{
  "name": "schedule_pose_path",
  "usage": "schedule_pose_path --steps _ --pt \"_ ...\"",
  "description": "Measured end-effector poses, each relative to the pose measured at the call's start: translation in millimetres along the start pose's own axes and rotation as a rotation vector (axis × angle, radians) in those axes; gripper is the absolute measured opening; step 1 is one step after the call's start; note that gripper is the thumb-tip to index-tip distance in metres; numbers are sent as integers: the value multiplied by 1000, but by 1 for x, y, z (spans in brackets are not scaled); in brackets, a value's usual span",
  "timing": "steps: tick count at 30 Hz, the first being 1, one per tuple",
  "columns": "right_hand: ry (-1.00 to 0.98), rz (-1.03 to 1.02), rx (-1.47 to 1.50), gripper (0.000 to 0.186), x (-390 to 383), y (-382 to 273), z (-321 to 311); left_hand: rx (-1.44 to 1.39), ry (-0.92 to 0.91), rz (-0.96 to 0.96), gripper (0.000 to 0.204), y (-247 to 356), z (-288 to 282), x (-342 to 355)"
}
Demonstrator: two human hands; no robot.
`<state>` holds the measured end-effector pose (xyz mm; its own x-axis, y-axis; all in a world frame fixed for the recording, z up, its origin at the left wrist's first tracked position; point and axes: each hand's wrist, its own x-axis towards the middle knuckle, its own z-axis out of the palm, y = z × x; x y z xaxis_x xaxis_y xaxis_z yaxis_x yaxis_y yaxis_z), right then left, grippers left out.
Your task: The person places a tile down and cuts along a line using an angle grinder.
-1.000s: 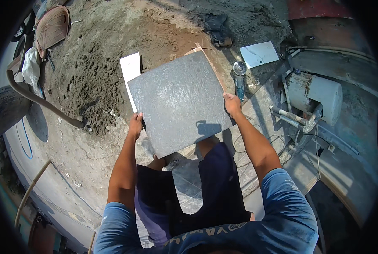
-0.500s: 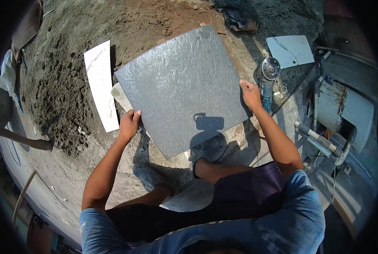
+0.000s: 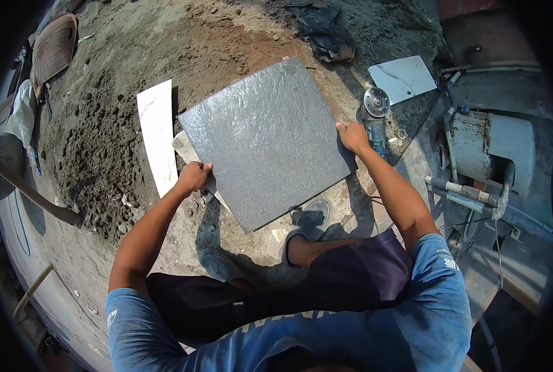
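A large square grey tile (image 3: 267,139) with a rough, shiny face is held at a slant in front of me. My left hand (image 3: 194,177) grips its left edge, thumb on the face. On the opposite edge, my right hand (image 3: 353,137) is closed with the thumb on top; the fingers of both hands are partly hidden behind the tile. Partly under the tile's left side shows a pale slab piece (image 3: 185,149). Just beyond my right hand stands an angle grinder (image 3: 376,115) with a round metal disc guard and a teal body.
A white marbled tile strip (image 3: 157,133) lies left, beside heaped sand (image 3: 93,149). Another white tile piece (image 3: 404,79) is at the far right, near a black plastic bag (image 3: 326,34). Pipes (image 3: 462,191) and a stained white basin (image 3: 496,149) stand right. A wooden handle (image 3: 35,192) juts in from the left.
The tile is lower and closer to my feet, tilted more away, and its shadow of my head has gone from its face. Both hands still hold it. The whole view has shifted slightly.
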<state>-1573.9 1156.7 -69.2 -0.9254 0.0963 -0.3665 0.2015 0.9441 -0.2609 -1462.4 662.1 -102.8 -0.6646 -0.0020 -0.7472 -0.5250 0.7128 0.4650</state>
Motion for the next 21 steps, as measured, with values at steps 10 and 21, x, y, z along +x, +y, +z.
schedule_pose_path --steps 10,21 --pt "355 170 -101 62 -79 64 -55 -143 -91 50 53 33 -71 -36" --pt "122 423 -73 97 -47 117 -20 -380 99 152 33 28 -114 -35"
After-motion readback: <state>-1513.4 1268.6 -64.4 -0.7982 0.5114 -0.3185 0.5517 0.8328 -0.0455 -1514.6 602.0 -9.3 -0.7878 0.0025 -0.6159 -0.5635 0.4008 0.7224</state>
